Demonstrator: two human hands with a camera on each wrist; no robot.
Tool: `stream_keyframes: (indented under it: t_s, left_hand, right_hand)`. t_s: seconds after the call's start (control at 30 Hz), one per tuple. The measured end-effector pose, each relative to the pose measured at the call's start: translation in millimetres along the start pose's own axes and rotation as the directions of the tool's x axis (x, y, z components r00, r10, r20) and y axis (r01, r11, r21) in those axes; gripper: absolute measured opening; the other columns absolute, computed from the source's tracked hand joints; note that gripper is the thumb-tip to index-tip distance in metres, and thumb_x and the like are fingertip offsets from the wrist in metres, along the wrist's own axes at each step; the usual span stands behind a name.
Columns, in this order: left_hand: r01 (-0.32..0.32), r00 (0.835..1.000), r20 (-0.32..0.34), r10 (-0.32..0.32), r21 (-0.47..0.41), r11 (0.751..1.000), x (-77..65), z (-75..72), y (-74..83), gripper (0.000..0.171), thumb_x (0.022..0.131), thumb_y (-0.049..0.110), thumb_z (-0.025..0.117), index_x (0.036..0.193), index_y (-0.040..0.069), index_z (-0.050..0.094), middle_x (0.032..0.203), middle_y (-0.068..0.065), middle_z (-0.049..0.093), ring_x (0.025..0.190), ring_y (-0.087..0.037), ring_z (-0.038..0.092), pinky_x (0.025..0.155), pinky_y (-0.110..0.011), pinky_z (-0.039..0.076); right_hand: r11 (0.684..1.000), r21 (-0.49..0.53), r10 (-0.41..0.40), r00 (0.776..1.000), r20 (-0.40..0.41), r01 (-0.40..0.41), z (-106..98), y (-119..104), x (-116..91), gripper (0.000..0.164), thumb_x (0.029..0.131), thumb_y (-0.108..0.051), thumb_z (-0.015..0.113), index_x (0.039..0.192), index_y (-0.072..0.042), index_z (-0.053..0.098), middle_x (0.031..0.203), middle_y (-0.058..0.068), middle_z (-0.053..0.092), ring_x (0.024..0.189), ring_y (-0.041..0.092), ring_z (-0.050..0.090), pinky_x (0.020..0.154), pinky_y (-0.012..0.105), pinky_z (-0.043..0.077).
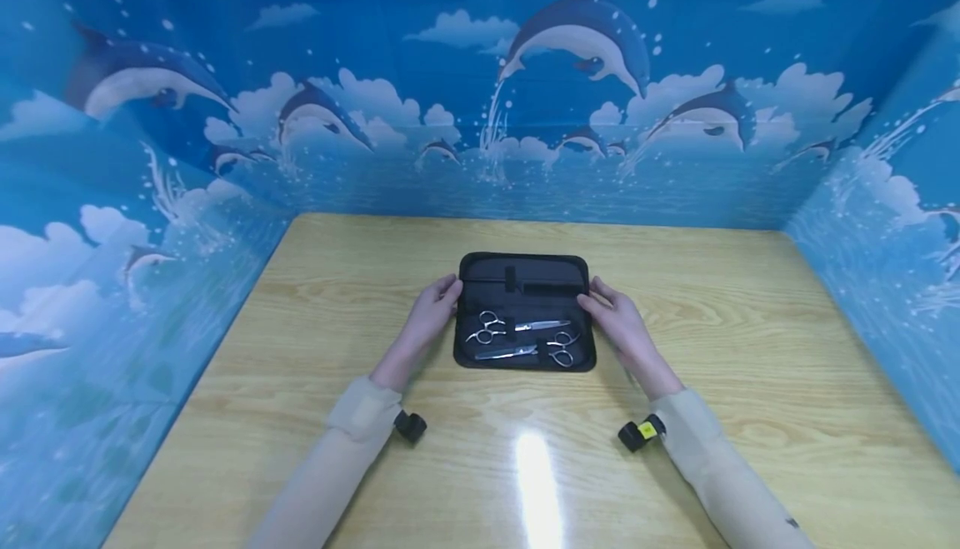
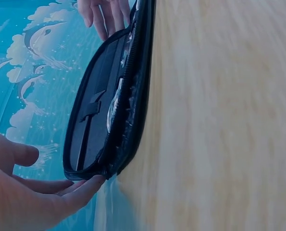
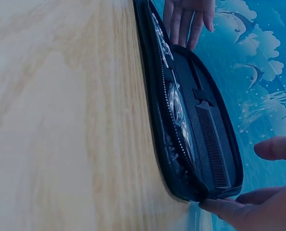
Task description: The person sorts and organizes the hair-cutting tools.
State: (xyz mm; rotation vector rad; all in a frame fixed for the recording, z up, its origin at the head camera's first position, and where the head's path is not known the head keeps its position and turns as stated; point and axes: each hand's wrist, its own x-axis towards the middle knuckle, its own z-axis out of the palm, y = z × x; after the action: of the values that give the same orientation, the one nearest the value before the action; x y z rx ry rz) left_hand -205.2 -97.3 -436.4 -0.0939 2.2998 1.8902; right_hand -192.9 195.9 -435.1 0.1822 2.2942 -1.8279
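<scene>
A black zip case point(image 1: 525, 303) lies opened flat on the table, with a black comb point(image 3: 211, 144) strapped in its far half. Two pairs of silver scissors sit strapped in the near half, the upper scissors point(image 1: 542, 326) and the lower scissors point(image 1: 507, 353), their handles pointing opposite ways. At the case's left edge, my left hand point(image 1: 435, 307) touches the rim with extended fingers; its thumb point(image 2: 25, 155) is raised apart from the case. My right hand point(image 1: 617, 316) mirrors this at the right edge, fingertips against the rim and thumb point(image 3: 276, 147) lifted off it.
The wooden table point(image 1: 360, 257) extends around the case on all sides. Behind and beside it hang blue dolphin-print sheets point(image 1: 420, 174). A bright light reflection falls on the tabletop nearer the person. Each wrist wears a small black camera point(image 1: 410, 426).
</scene>
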Motion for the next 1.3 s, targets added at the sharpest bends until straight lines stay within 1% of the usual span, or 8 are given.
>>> stream_keyframes:
  t_s: [0.37,0.5,0.67,0.83,0.97,1.07,1.2,1.3]
  left_hand:
    - [-0.04,0.999,-0.002,0.04,-0.047,0.998,-0.9,-1.0,0.8,0.051,0.109,0.018,0.047,0.153,-0.004,0.034,0.147,-0.029,0.047,0.135,-0.039,0.048,0.109,-0.05,0.045]
    - [-0.036,0.999,0.001,0.036,-0.037,0.999,-0.6,-1.5,0.5,0.052,0.109,0.018,0.047,0.154,-0.003,0.034,0.147,-0.028,0.047,0.135,-0.039,0.047,0.109,-0.05,0.045]
    - [-0.042,0.999,-0.012,0.042,-0.012,0.999,-0.8,-2.0,0.2,0.051,0.109,0.019,0.047,0.153,-0.002,0.035,0.146,-0.027,0.048,0.133,-0.037,0.049,0.108,-0.049,0.046]
    - [-0.052,0.998,-0.023,0.052,0.005,0.999,-2.7,-2.0,0.6,0.05,0.108,0.021,0.048,0.151,-0.002,0.039,0.143,-0.027,0.051,0.131,-0.038,0.052,0.107,-0.049,0.047]
    - [-0.06,0.998,-0.024,0.06,0.003,0.998,-3.4,-2.3,-0.7,0.048,0.108,0.022,0.049,0.15,-0.002,0.042,0.139,-0.027,0.053,0.129,-0.038,0.053,0.107,-0.05,0.047]
    - [-0.065,0.998,-0.028,0.065,0.012,0.998,-3.7,-2.6,-1.9,0.047,0.108,0.024,0.049,0.147,-0.002,0.045,0.138,-0.027,0.054,0.126,-0.038,0.055,0.106,-0.049,0.048]
    - [-0.076,0.996,-0.039,0.078,0.054,0.996,-4.0,-4.3,-4.0,0.044,0.108,0.027,0.051,0.139,-0.004,0.051,0.134,-0.026,0.057,0.12,-0.038,0.058,0.102,-0.047,0.05]
    - [-0.073,0.996,-0.037,0.077,0.1,0.992,-5.4,-6.7,-4.4,0.045,0.105,0.03,0.056,0.134,-0.004,0.053,0.133,-0.025,0.059,0.12,-0.037,0.06,0.101,-0.046,0.051]
  right_hand:
    - [1.0,0.005,-0.031,1.0,-0.004,0.031,-1.9,1.9,-0.5,0.07,0.106,-0.015,0.051,0.16,0.001,0.01,0.165,0.021,0.021,0.15,0.034,0.029,0.122,0.041,0.028]
    - [0.998,0.018,-0.052,0.999,-0.006,0.052,-4.4,4.0,-2.3,0.069,0.106,-0.016,0.051,0.161,-0.003,0.011,0.162,0.023,0.027,0.147,0.033,0.035,0.117,0.039,0.037]
    - [0.998,-0.008,-0.056,0.998,-0.03,0.056,-7.2,4.8,-4.1,0.066,0.107,-0.025,0.052,0.161,-0.008,0.021,0.159,0.021,0.034,0.126,0.026,0.051,0.101,0.027,0.049]
    - [0.998,-0.038,-0.049,0.998,-0.04,0.048,-9.5,5.3,-6.2,0.06,0.108,-0.034,0.05,0.159,-0.008,0.03,0.161,0.015,0.036,0.116,0.022,0.055,0.107,0.032,0.047]
    - [0.998,-0.038,-0.048,0.998,-0.048,0.046,-10.3,5.3,-8.2,0.059,0.108,-0.035,0.049,0.157,-0.007,0.034,0.16,0.015,0.038,0.113,0.02,0.057,0.104,0.027,0.047]
    - [0.998,-0.021,-0.054,0.997,-0.046,0.054,-10.8,5.4,-9.7,0.058,0.108,-0.034,0.048,0.157,-0.005,0.035,0.159,0.017,0.038,0.117,0.022,0.056,0.104,0.026,0.048]
    - [0.997,0.045,-0.06,0.998,-0.032,0.062,-12.4,6.8,-12.3,0.059,0.109,-0.033,0.045,0.154,0.003,0.035,0.157,0.022,0.04,0.136,0.031,0.048,0.113,0.039,0.043]
    - [0.995,0.081,-0.063,0.998,-0.021,0.064,-13.4,8.3,-14.1,0.059,0.11,-0.034,0.043,0.15,0.008,0.036,0.153,0.028,0.04,0.142,0.037,0.042,0.116,0.044,0.039]
